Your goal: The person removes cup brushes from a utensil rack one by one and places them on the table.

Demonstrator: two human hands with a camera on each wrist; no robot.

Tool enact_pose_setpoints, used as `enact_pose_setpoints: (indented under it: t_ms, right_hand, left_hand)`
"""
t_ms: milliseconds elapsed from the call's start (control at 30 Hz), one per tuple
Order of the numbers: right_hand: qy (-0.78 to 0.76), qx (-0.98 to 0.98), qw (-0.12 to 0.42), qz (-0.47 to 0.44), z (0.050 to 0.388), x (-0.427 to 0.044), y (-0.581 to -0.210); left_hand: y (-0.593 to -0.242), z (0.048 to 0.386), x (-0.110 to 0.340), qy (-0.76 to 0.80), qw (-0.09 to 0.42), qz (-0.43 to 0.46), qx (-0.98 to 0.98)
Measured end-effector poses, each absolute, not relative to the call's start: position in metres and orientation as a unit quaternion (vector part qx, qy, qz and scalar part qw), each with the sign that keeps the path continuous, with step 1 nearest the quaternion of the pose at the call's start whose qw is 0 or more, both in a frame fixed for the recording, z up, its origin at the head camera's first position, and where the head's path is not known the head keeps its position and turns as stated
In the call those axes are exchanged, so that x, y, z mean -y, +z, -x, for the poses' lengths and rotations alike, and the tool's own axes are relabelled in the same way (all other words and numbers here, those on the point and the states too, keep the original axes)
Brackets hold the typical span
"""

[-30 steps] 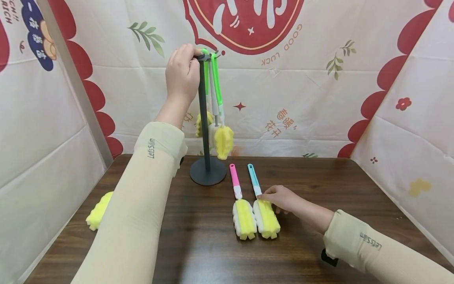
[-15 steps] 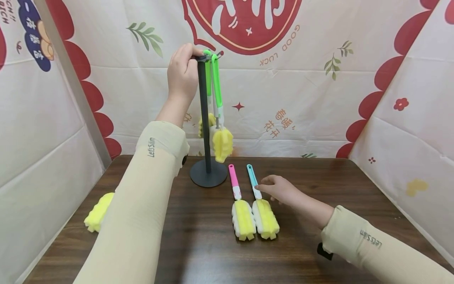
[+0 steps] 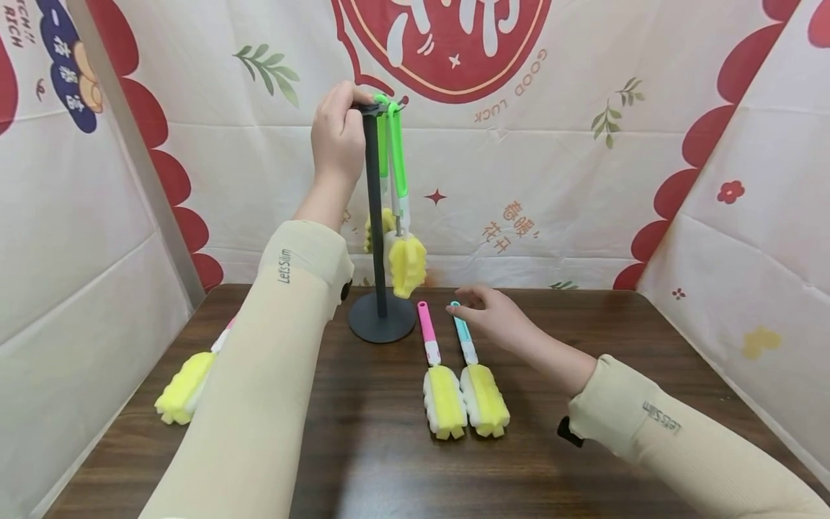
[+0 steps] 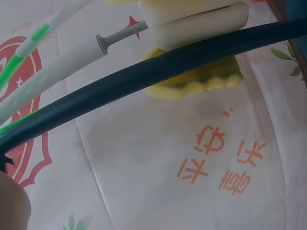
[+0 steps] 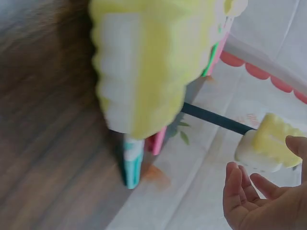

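Observation:
The left hand grips the top of a dark upright stand with a round base. From the stand's hooks hang green-handled brushes with yellow sponge heads and a grey-handled one with a white head. The right hand hovers with parted fingers at the handle end of a blue-handled brush lying on the table; in the right wrist view the hand holds nothing. A pink-handled brush lies close along its left side.
Another pink-handled brush lies on the left of the brown table, partly hidden by the left sleeve. A printed white cloth stands behind the table and along both sides.
The right hand has moved away from the blue-handled brush's sponge head, up along to its handle end. The left hand stays on the stand, and the hanging brushes have shifted slightly.

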State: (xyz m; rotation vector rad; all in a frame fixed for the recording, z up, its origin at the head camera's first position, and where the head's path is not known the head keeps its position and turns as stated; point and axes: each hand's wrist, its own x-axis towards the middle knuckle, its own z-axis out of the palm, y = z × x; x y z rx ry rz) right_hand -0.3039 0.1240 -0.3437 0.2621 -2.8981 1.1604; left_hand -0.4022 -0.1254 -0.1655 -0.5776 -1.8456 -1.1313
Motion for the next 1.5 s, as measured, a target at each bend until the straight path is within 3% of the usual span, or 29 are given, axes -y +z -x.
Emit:
enact_pose_setpoints:
  t_ms: [567, 1500]
  right_hand:
    - [0.389, 0.912, 0.04, -0.123, 0.31, -0.097, -0.31]
    - [0.377, 0.906, 0.103, -0.166, 0.34, -0.061, -0.293]
  left_hand:
    - [-0.165, 0.406, 0.115, -0.468, 0.445, 0.209, 0.735]
    - [-0.168, 0.411, 0.11, -0.48, 0.46, 0.196, 0.72]
